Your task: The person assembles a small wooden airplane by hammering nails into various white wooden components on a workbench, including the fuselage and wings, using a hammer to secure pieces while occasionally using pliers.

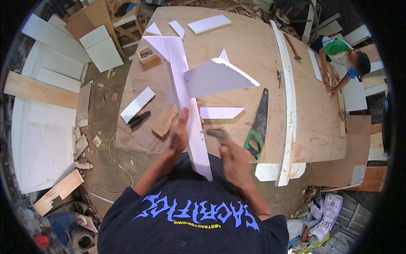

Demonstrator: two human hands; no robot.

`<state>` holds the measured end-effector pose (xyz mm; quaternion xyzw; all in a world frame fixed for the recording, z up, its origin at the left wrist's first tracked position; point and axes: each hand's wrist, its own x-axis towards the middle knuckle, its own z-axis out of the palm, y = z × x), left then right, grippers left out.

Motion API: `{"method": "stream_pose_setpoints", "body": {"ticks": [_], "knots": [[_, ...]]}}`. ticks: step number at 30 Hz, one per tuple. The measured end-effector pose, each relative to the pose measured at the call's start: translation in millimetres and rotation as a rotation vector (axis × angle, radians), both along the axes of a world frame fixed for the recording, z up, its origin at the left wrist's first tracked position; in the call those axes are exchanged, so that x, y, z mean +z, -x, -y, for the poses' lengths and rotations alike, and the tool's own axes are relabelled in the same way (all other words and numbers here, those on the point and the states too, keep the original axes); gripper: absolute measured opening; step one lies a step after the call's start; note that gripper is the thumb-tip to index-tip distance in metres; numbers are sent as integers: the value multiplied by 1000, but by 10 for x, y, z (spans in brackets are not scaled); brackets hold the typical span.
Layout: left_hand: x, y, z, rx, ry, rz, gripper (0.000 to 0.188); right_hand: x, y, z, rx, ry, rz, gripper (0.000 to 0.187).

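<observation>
My left hand [179, 132] is wrapped round a long white board [185, 86], holding it tilted up from my lap over the table. White angled pieces are joined to it: a large pointed panel [220, 79] juts to the right, and a smaller piece [155, 45] sits at its far end. Closed round a hammer, my right hand [234, 163] is smeared by motion. The dark hammer head [217, 134] is just right of the board, near a small nail [202, 131] in its edge. The hammer's handle is mostly hidden by my fingers.
On the plywood table [237, 38] lie a handsaw [259, 122], pliers [139, 119], a box of nails [146, 55] and white offcuts [209, 24]. A long white plank [287, 106] crosses the table's right side. Beyond it a co-worker [338, 55] leans over the table. Another hammer [292, 45] lies nearby.
</observation>
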<state>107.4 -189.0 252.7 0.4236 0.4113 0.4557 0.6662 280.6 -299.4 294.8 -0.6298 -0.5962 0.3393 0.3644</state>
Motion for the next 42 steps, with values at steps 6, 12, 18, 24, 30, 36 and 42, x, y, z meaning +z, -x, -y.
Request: {"method": "stream_pose_setpoints", "body": {"ticks": [6, 12, 18, 24, 30, 36, 42], "knots": [[-9, -21, 5, 10, 22, 66, 76, -61, -35, 83, -19, 113, 17, 45], [-75, -9, 7, -19, 24, 83, 75, -72, 9, 94, 6, 62, 83, 48], [-100, 5, -4, -2, 18, 46, 77, -21, 36, 32, 7, 78, 43, 46], [-130, 13, -19, -15, -13, 30, 78, -39, 40, 13, -7, 12, 58, 43], [-67, 31, 14, -18, 10, 45, 76, 9, 46, 9, 15, 24, 52, 43], [-24, 18, 34, -19, 27, 68, 75, -28, 20, 20, 38, 14, 70, 44], [-40, 45, 19, -21, 20, 34, 77, -15, 11, 30, 7, 10, 26, 45]]}}
